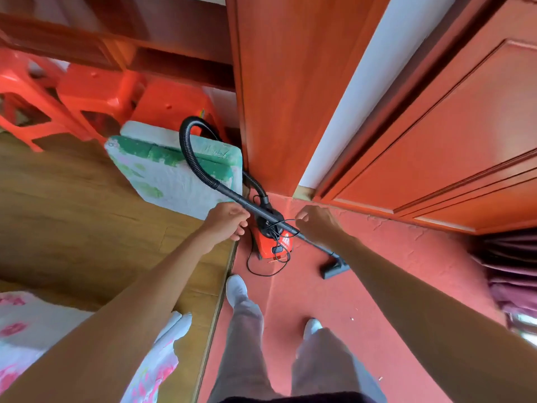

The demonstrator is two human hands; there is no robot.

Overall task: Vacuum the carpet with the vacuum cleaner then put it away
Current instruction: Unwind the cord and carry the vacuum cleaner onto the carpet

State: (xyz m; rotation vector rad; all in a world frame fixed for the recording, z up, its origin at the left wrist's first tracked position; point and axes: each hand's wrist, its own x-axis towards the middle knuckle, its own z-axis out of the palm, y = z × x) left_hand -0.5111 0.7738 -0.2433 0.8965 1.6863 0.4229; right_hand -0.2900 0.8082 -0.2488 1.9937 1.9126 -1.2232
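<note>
A: Vacuum cleaner [273,242] sits on the red carpet [392,271] against the wooden post [270,97], wand [261,212] lying across its top, nozzle [334,267] down on the carpet.

B: Hands?

A: My left hand [225,221] curls beside the wand; whether it grips, I can't tell. My right hand [315,225] seems to pinch the thin cord [263,270].

B: Advice?

A: Gather the loose cord first, I'd say, before lifting. No containers I can make out.
</note>
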